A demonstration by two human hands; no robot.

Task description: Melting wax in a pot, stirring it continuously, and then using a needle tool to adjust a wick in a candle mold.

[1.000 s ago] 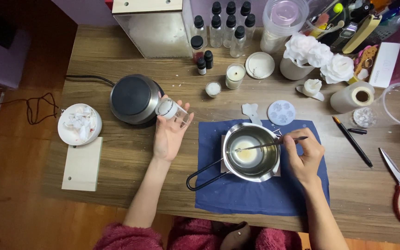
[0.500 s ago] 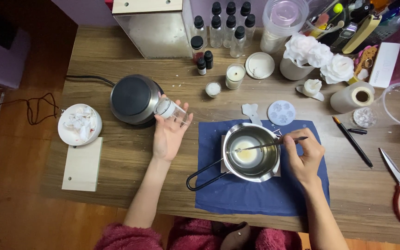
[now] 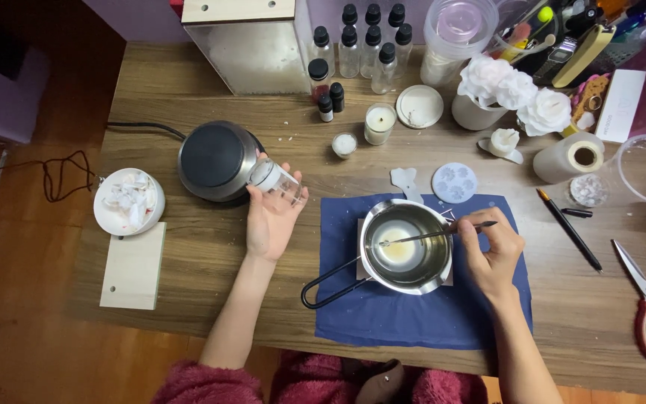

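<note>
While the pot [image 3: 405,247] sits on a blue cloth [image 3: 420,314], right hand [image 3: 491,254] pinched on a thin stick [image 3: 431,233] reaching into the pot's pale liquid, left hand [image 3: 271,217] left of the pot, fingers wrapped around a tilted glass jar [image 3: 277,181], beside a round hot plate [image 3: 216,159]

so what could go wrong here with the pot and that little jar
The right hand holds a thin stirring stick in the pale liquid inside the steel pot; a hard push might tip it onto the blue cloth. The left hand holds a small glass jar tilted beside the round heater, and it could slip.
</note>
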